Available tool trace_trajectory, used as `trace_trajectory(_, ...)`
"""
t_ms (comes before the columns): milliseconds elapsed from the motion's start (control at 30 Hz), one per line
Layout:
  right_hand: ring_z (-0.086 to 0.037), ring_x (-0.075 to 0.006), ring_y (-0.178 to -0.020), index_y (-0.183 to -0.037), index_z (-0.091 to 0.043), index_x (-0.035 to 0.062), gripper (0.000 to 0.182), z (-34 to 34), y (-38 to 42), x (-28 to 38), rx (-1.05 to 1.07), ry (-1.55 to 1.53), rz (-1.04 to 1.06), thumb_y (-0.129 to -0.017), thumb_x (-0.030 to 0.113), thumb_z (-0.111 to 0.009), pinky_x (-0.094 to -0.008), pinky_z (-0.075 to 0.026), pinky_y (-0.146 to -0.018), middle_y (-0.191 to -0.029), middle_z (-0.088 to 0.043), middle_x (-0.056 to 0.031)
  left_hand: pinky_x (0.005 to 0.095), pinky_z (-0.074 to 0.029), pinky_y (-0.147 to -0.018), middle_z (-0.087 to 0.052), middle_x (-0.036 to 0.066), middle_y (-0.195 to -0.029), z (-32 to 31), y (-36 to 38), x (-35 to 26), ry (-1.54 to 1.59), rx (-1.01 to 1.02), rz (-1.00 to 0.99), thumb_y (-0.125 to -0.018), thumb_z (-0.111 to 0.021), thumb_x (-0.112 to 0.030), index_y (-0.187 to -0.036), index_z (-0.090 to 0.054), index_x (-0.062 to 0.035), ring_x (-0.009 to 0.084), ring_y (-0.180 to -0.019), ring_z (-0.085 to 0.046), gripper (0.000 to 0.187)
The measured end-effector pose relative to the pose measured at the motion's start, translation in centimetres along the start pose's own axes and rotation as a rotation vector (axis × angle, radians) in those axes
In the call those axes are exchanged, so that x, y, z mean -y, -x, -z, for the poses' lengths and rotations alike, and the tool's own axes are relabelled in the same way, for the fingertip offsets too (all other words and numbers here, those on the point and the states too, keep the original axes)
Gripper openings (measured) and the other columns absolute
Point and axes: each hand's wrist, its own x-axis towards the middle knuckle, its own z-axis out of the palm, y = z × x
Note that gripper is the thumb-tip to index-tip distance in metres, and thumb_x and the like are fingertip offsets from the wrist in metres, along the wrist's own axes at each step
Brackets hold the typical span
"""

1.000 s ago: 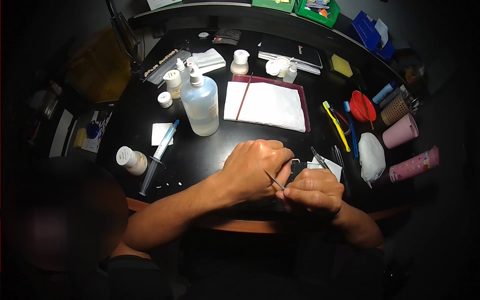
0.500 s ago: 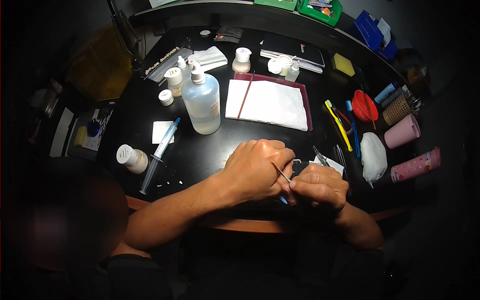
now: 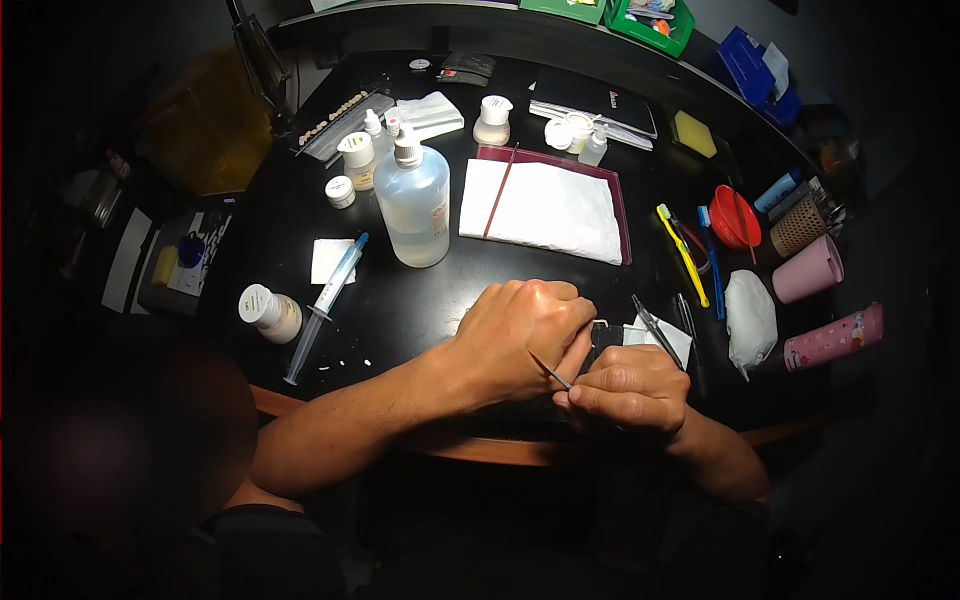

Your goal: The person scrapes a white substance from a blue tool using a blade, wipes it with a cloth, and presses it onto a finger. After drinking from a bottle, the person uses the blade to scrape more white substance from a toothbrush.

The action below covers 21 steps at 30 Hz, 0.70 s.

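My left hand is curled closed with its back facing up, above the near part of the desk. Its fingertips are hidden, and I cannot tell what they hold. To the right, my right hand pinches a fine brush with a thin metal neck. The brush's dark pointed tip lies over the back of my left hand, close to the skin. A dark block with a bent wire edge shows just beyond the fingers. Past my right hand, tweezers rest on a white paper square.
A large clear bottle stands left of a folded white towel with a red-handled brush on it. A blue-tipped syringe and a jar lie left. Toothbrushes, a red bowl and pink cups are right.
The brush tip has shifted left and lower across the back of my left hand. My right hand has moved slightly down and left. A blue end below the hands is now hidden.
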Motion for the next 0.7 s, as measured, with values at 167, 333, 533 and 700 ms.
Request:
trace_trajectory(167, -0.067, -0.0166, -0.062, -0.096, -0.073, -0.0011, 0.019, -0.12, 0.24, 0.08, 0.022, -0.007, 0.004, -0.080, 0.004, -0.082, -0.0265, -0.048, -0.050, -0.078, -0.073, -0.0098, 0.0437, -0.055, -0.059, -0.068, 0.014, -0.075, 0.13, -0.03, -0.04, 0.007, -0.006, -0.016, -0.087, -0.068, -0.010, -0.093, -0.075, 0.0008, 0.0344, -0.068, -0.069, 0.014)
trace_trajectory(333, -0.066, -0.0162, -0.062, -0.096, -0.073, -0.0010, 0.020, -0.39, 0.46, 0.06, 0.026, -0.026, 0.012, -0.079, 0.005, -0.082, -0.0259, -0.048, -0.050, -0.078, -0.072, -0.0088, 0.0437, -0.055, -0.059, -0.068, 0.014, -0.074, 0.14, -0.09, -0.04, 0.010, 0.003, 0.003, -0.087, -0.067, -0.010, -0.092, -0.075, 0.0001, 0.0343, -0.067, -0.069, 0.014)
trace_trajectory(533, -0.065, -0.0158, -0.061, -0.099, -0.073, -0.0007, 0.022, -0.28, 0.24, 0.05, 0.038, -0.033, 0.041, -0.080, 0.003, -0.083, -0.0257, -0.047, -0.049, -0.077, -0.071, -0.0082, 0.0442, -0.055, -0.059, -0.068, 0.013, -0.074, 0.05, -0.06, -0.10, 0.011, -0.008, 0.012, -0.086, -0.067, -0.010, -0.092, -0.075, -0.0002, 0.0345, -0.068, -0.069, 0.014)
trace_trajectory(700, -0.063, -0.0170, -0.055, -0.100, -0.070, -0.0019, 0.024, -0.51, 0.05, 0.51, -0.142, 0.057, -0.020, -0.080, -0.004, -0.083, -0.0277, -0.047, -0.047, -0.071, -0.069, -0.0088, 0.0443, -0.056, -0.060, -0.069, 0.013, -0.076, -0.14, 0.07, 0.01, -0.023, 0.006, -0.004, -0.086, -0.069, -0.011, -0.094, -0.075, -0.0006, 0.0346, -0.069, -0.069, 0.014)
